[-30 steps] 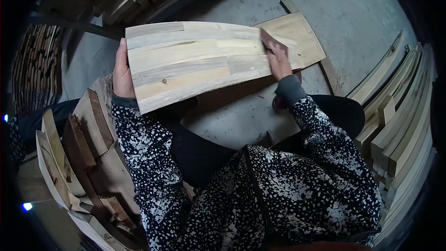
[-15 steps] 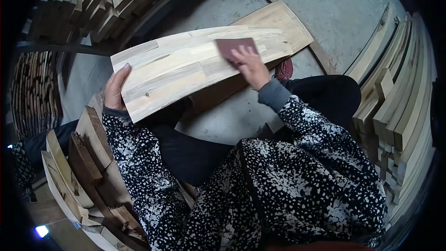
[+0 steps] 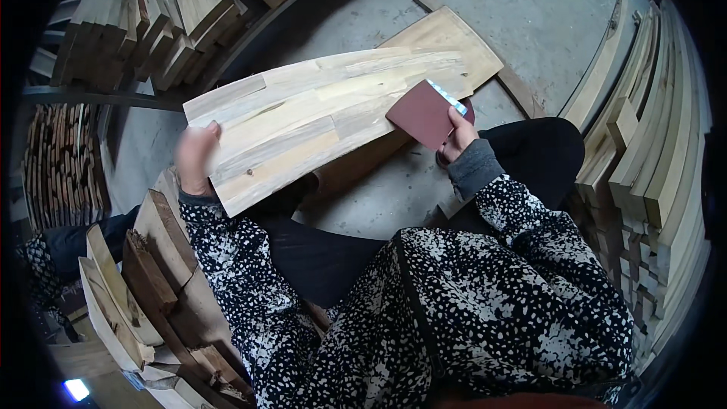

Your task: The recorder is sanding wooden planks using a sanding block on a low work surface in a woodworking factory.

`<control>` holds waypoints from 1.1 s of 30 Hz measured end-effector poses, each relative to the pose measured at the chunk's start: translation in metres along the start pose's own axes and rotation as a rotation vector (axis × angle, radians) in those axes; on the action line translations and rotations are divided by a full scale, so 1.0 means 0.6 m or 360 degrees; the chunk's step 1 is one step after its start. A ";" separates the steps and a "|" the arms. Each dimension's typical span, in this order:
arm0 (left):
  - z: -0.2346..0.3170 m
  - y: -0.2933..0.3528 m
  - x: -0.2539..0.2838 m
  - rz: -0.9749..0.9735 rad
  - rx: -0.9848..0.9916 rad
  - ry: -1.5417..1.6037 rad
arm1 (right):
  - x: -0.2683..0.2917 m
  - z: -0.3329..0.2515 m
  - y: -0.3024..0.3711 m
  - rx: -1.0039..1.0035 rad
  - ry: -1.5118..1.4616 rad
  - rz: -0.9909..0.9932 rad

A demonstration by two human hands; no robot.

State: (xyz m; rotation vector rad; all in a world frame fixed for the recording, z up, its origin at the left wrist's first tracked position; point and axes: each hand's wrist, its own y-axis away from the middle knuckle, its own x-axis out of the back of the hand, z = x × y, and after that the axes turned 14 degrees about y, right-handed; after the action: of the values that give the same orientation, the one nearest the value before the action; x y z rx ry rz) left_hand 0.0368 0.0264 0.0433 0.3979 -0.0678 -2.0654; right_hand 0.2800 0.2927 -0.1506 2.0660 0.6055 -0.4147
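A pale laminated wooden board (image 3: pixel 303 117) lies slantwise across the middle, its strips of differing grain facing up. My left hand (image 3: pixel 197 155) grips the board's left end, thumb on top and fingers out of sight beneath. Near the board's right part, my right hand (image 3: pixel 460 135) holds a folded sheet of reddish-brown sandpaper (image 3: pixel 425 115), thumb over its edge. A white and blue strip shows along the sandpaper's upper edge. Under the far right end of the pale board lies another, browner board (image 3: pixel 462 42).
Stacked planks (image 3: pixel 644 159) rise along the right side. Wood offcuts (image 3: pixel 155 265) lie beside my left arm. Cut blocks (image 3: pixel 163 23) fill a rack at the upper left, and a bundle of thin slats (image 3: pixel 64 167) stands below it. Grey concrete floor (image 3: pixel 363 19) lies beyond the board.
My right hand has come off the board's face toward the right and nearer me. The sandpaper, flat under the fingers before, is now gripped by its edge and tilted. My left hand keeps its hold.
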 end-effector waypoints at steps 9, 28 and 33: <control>0.013 0.043 -0.030 -0.0281 -0.0410 -0.0504 | -0.014 0.005 -0.021 0.0022 -0.0216 -0.0297; -0.024 0.071 -0.091 -0.0489 -0.0699 -0.0626 | -0.163 -0.128 0.095 0.2393 0.2298 -0.0306; -0.045 0.060 -0.080 -0.0501 -0.0822 -0.0483 | -0.275 -0.054 0.191 0.2529 0.2193 -0.1003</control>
State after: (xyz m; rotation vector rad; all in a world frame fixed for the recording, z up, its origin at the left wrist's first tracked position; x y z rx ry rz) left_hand 0.0973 0.0524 0.0373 -0.2392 0.3614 -2.3362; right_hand 0.2108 0.2248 0.0282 3.4728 2.3226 0.5727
